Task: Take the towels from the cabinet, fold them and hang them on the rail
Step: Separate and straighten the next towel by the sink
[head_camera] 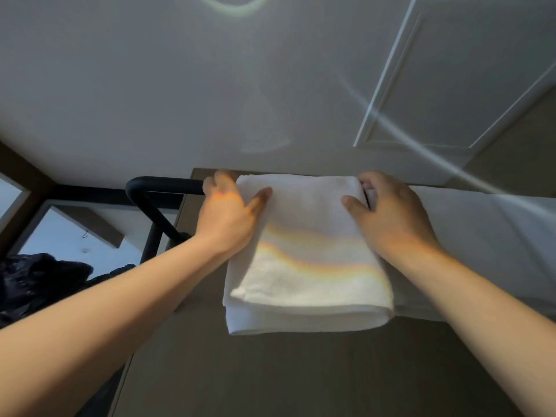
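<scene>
A dark panel (pixel 270 371) backs the black rail (pixel 162 183), whose long axis runs left to right, and a hung towel (pixel 481 251) covers its right stretch. The folded towel (pixel 310 266) is draped over the rail just beside that one, with its fold along the bar and its body hanging below. The left hand (pixel 228 212) and right hand (pixel 391 212) each pinch a top corner, thumb in front, so the grip holds both ends of the fold, equally near. Only leftward is the bar bare for any shift.

Light: dim, soft.
Flare: we note a rainbow band on the towel (pixel 313 260), arcs top right.
Edges: bowed.
</scene>
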The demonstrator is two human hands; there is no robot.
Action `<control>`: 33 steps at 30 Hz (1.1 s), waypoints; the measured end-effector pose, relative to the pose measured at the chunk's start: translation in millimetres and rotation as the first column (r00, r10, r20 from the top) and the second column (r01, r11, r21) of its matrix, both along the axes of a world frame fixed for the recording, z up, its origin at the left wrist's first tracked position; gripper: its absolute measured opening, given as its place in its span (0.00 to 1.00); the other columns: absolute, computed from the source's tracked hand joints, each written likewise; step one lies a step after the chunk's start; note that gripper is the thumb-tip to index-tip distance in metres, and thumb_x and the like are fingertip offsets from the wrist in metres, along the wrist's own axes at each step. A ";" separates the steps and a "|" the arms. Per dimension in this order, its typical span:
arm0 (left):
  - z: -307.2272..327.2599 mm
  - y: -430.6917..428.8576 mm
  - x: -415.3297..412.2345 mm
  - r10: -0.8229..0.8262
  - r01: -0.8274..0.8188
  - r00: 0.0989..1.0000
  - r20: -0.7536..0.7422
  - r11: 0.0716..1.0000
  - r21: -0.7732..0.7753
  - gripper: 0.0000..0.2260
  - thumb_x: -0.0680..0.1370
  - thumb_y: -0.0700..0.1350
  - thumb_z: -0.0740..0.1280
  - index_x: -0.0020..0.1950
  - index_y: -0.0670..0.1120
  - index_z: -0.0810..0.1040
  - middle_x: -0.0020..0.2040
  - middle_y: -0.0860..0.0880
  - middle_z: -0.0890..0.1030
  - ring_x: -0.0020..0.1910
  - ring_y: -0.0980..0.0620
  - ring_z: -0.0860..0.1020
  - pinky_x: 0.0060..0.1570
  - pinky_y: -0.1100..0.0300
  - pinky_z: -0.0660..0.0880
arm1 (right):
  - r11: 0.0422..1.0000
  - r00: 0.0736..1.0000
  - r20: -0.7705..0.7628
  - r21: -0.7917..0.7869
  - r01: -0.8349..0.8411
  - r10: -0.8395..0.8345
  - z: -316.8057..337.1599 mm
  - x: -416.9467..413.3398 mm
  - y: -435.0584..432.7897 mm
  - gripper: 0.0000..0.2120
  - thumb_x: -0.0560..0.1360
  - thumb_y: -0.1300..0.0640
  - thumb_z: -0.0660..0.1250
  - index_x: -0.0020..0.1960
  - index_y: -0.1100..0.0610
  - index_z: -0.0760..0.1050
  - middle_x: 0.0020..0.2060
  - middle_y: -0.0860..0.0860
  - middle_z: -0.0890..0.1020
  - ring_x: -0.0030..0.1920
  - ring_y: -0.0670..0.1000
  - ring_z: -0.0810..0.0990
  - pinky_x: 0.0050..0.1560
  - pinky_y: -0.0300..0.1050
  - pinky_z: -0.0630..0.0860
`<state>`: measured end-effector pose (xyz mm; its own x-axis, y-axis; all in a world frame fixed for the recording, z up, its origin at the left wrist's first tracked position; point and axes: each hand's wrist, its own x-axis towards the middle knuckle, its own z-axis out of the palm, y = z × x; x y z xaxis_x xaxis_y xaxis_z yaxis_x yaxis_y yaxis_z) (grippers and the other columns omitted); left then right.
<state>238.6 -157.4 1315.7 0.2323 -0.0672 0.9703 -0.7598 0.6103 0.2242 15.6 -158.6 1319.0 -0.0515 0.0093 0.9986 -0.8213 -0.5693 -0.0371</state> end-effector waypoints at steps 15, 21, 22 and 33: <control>-65.3 -22.2 8.5 -0.202 0.217 0.976 -0.080 0.925 0.312 0.35 0.73 0.70 0.57 0.65 0.43 0.68 0.53 0.53 0.75 0.45 0.57 0.73 0.35 0.67 0.64 | 0.808 0.932 0.143 0.465 -0.361 0.333 -62.5 -12.0 1.1 0.14 0.75 0.46 0.69 0.55 0.54 0.78 0.47 0.50 0.84 0.47 0.52 0.83 0.51 0.52 0.80; -74.4 -23.6 8.9 -0.288 0.290 0.957 -0.037 0.938 0.190 0.27 0.63 0.72 0.62 0.52 0.53 0.71 0.46 0.56 0.80 0.43 0.59 0.80 0.39 0.63 0.75 | 0.834 0.890 0.134 0.311 -0.455 0.435 -99.7 -12.5 -6.1 0.09 0.78 0.54 0.67 0.56 0.46 0.70 0.49 0.42 0.80 0.48 0.45 0.79 0.46 0.44 0.73; -74.5 -23.4 8.5 -0.302 0.302 0.953 -0.025 0.938 0.168 0.24 0.63 0.71 0.63 0.50 0.56 0.70 0.45 0.57 0.80 0.42 0.61 0.80 0.38 0.64 0.75 | 0.872 0.917 0.102 0.286 -0.398 0.386 -103.0 -10.4 -7.6 0.13 0.79 0.53 0.65 0.62 0.45 0.69 0.50 0.42 0.78 0.49 0.45 0.77 0.47 0.43 0.71; -45.2 -13.0 13.3 -0.296 0.320 0.946 -0.135 0.918 0.233 0.20 0.79 0.66 0.50 0.56 0.52 0.69 0.49 0.58 0.73 0.45 0.61 0.71 0.42 0.61 0.65 | 0.735 0.809 0.101 0.364 -0.572 0.579 -111.2 -9.2 -5.6 0.16 0.72 0.47 0.72 0.52 0.36 0.66 0.41 0.26 0.79 0.41 0.31 0.80 0.34 0.22 0.71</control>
